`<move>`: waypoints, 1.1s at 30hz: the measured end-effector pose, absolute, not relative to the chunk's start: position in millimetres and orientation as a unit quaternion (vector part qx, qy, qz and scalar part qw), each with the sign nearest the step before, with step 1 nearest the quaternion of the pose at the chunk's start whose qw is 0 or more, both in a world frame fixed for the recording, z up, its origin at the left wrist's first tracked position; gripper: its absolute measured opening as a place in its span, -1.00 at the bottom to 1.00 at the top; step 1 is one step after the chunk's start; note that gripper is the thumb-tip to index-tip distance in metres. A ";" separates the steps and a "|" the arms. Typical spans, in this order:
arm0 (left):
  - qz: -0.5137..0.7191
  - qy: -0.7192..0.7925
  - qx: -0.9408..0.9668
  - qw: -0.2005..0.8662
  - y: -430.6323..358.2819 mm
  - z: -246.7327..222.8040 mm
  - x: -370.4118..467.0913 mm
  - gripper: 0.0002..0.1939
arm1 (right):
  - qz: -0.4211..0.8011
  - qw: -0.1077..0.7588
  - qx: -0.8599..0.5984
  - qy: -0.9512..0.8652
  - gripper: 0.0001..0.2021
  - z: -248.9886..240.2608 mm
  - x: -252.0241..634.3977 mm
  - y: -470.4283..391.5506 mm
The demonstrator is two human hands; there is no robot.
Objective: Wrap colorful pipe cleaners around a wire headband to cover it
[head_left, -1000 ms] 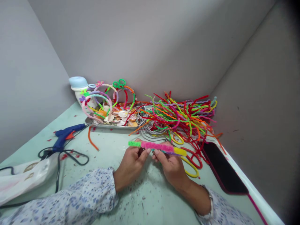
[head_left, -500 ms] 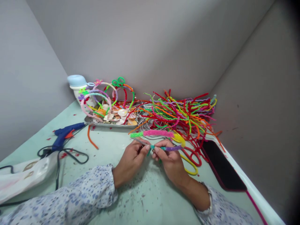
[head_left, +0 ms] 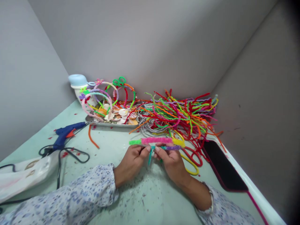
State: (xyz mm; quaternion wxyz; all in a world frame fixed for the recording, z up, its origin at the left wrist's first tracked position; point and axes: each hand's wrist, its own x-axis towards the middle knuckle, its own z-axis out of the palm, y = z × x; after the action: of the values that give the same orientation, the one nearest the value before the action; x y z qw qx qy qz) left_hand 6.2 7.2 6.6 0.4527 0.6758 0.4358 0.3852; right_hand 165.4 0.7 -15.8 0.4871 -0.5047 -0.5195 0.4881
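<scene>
Two bare hands grasp a fuzzy, many-colored band (head_left: 156,140) above a pale green tabletop (head_left: 150,200). The left hand (head_left: 131,161) pinches at the near side, though exactly what its fingertips hold is partly hidden; the right hand (head_left: 172,163) grips the teal-and-purple stretch beside it. Between the thumbs, a loose teal tail (head_left: 149,159) hangs toward the wearer, slightly nearer the left thumb. The band's long axis runs left to right across the body, and the tail meets its near run roughly square; that crossing appears to be the relation that counts. Just beyond the fingers lies the band's green, pink and yellow side. Farther off, past a blue glue gun (head_left: 63,134) at left, a metal tray (head_left: 114,125) of shells and a heap of fuzzy stems (head_left: 187,115) sit before the gray wall (head_left: 150,43).
</scene>
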 end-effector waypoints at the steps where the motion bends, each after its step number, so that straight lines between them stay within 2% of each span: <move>1: 0.392 0.420 0.669 0.471 7.7 7.3 6.6 -0.67 | 0.504 0.493 -0.500 -0.503 -0.84 -15.1 164.6 0.7; 6: 0.398 0.407 0.622 0.538 9.6 10.0 9.0 -0.68 | 0.553 0.504 -0.468 -0.470 -0.86 -12.9 160.6 0.7; 15: 0.365 0.483 0.549 0.575 11.4 5.8 9.2 -0.75 | 0.540 0.505 -0.467 -0.485 -0.87 -15.0 160.5 1.5; 20: 0.354 0.510 0.526 0.581 11.4 8.8 11.9 -0.75 | 0.495 0.497 -0.493 -0.515 -0.92 -17.7 161.0 0.5; 26: 0.345 0.548 0.487 0.586 12.4 -0.1 11.5 -0.62 | 0.419 0.507 -0.488 -0.574 -0.94 -15.0 160.9 0.2; 29: 0.355 0.521 0.497 0.596 12.5 1.6 11.2 -0.68 | 0.428 0.497 -0.493 -0.572 -0.93 -16.6 162.7 1.4; 33: 0.366 0.484 0.521 0.600 11.4 9.8 12.4 -0.78 | 0.473 0.484 -0.457 -0.577 -0.81 -21.9 164.9 3.7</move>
State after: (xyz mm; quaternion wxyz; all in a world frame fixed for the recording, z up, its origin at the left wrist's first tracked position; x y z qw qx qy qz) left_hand 12.4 11.4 9.8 0.6000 0.5211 0.4841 0.3663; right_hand 164.9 3.7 -21.9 0.4844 -0.4572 -0.5770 0.4726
